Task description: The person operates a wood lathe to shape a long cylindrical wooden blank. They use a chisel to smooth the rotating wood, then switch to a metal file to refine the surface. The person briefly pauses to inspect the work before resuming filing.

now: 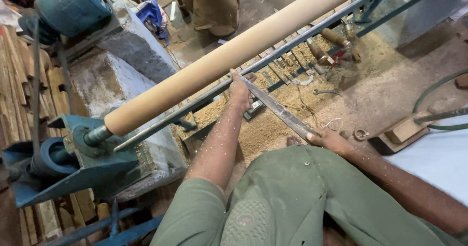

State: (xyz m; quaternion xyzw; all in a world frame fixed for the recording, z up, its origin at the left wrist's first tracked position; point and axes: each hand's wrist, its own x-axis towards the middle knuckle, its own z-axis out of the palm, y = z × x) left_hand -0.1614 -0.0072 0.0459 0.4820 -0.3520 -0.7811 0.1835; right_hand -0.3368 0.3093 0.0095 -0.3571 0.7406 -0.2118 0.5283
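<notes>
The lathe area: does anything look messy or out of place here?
Sawdust lies thick under the wooden cylinder, half burying a wrench and other loose tools. Shavings also speckle the left hand and forearm. The cylinder itself looks smooth and sits straight; both hands hold a long chisel against the rail.

Long flat metal chisel (280, 110), dull grey, held slanted; tip pressed at tool rest under long pale wooden cylinder (234, 53), mounted horizontally on lathe, surface smoothly rounded.
</notes>
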